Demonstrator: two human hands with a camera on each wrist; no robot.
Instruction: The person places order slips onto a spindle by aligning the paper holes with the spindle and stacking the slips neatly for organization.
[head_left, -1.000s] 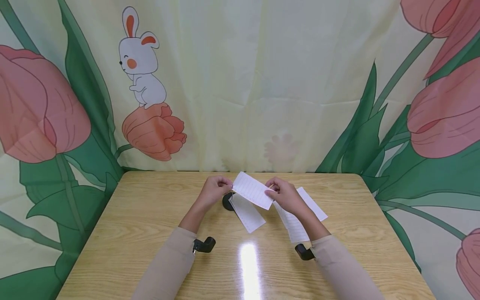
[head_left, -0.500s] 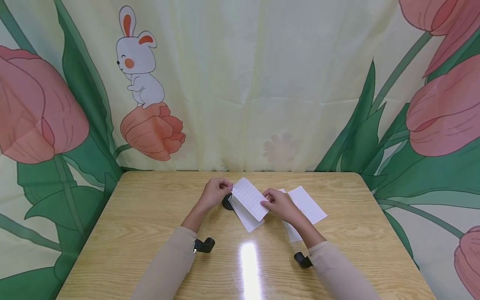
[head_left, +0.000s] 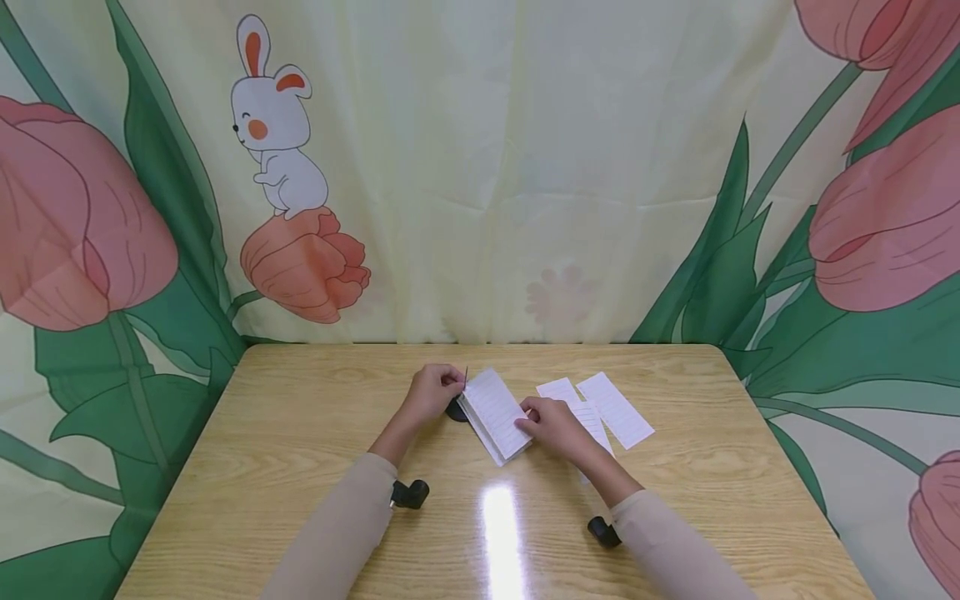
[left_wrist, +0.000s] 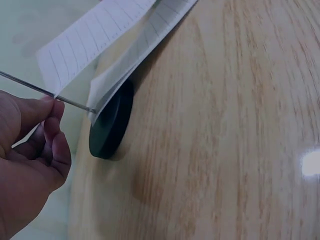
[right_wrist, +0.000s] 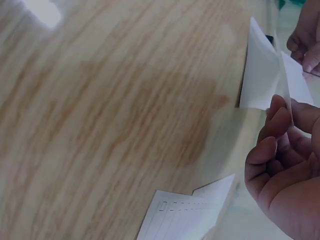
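Left hand (head_left: 437, 390): fingertips together, pinched a corner of the lined slip (head_left: 495, 402) at the rod (left_wrist: 75, 103).
Paper spike (left_wrist: 112, 127): stood on the surface (head_left: 262, 467) beside that hand.
Lined slip: slanted between both hands.
Right hand (head_left: 553, 423): pinched its opposite edge.
Loose slips (head_left: 617, 408): lay right of that hand.

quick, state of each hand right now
Left hand: closed, pinching a corner of the paper beside the thin rod.
Right hand: closed, pinching another edge of that paper.
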